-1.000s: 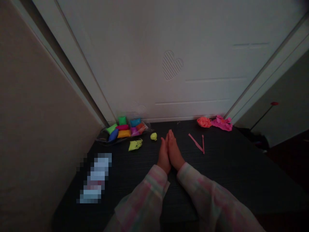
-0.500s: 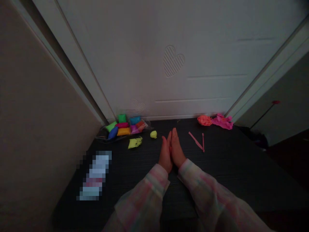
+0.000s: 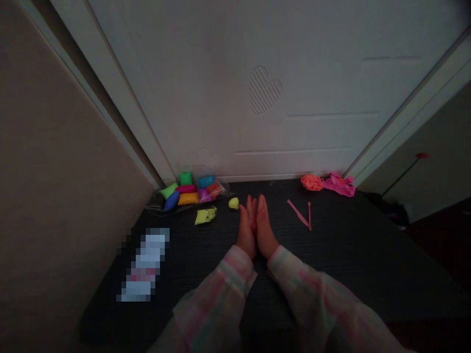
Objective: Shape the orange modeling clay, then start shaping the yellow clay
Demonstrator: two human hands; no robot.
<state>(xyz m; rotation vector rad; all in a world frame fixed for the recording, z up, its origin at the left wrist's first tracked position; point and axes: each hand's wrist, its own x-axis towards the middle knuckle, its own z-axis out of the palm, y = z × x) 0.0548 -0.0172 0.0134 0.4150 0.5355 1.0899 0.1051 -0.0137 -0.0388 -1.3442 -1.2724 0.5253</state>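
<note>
Over the middle of the dark table, my left hand (image 3: 246, 233) and my right hand (image 3: 266, 229) are held palm to palm, fingers stretched out and pointing away from me. Whether anything lies between the palms is hidden. Just left of my left fingertips sits a small yellow lump (image 3: 233, 203) that looks like modelling clay. Farther left lies a torn yellow packet (image 3: 205, 216). To the right of my right hand are two thin pink modelling tools, one flat-bladed (image 3: 299, 214) and one slim stick (image 3: 309, 215), meeting at their near ends.
A clear bag of several coloured clay packets (image 3: 188, 198) lies at the back left. A blurred-out bright oblong (image 3: 147, 264) is on the left. An orange crinkled lump (image 3: 312, 183) and a pink one (image 3: 340, 185) rest against the white door (image 3: 206, 88) behind the table (image 3: 349, 264).
Both hands have shifted slightly left together, and a little more of a gap shows between their heels. The things on the table lie as before.
</note>
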